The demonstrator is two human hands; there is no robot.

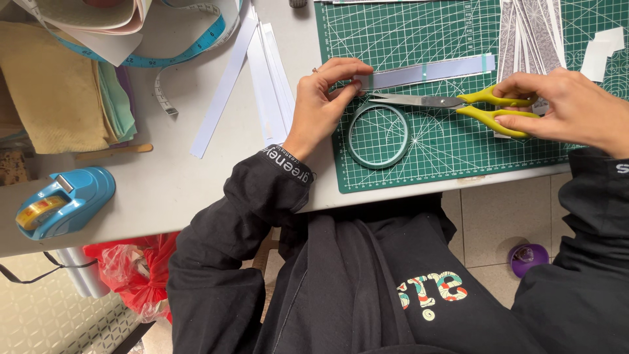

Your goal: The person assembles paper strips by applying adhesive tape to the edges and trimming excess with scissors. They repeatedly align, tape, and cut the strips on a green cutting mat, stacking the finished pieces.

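Note:
My left hand (324, 98) pinches the left end of a long pale lilac paper strip (432, 71) that lies across a green cutting mat (445, 157). Green tape bands mark the strip at its left end, its middle and its right end. My right hand (570, 105) rests on the yellow handles of a pair of scissors (458, 103) lying on the mat, blades pointing left towards my left hand. A thin roll of green tape (378, 136) lies flat on the mat just below the blades.
Several white paper strips (268, 78) lie on the grey table left of the mat. A blue tape dispenser (62, 200) sits at the front left. Folded fabric (59, 85) and a measuring tape (183, 52) fill the far left. Patterned strips (531, 33) lie at the mat's top right.

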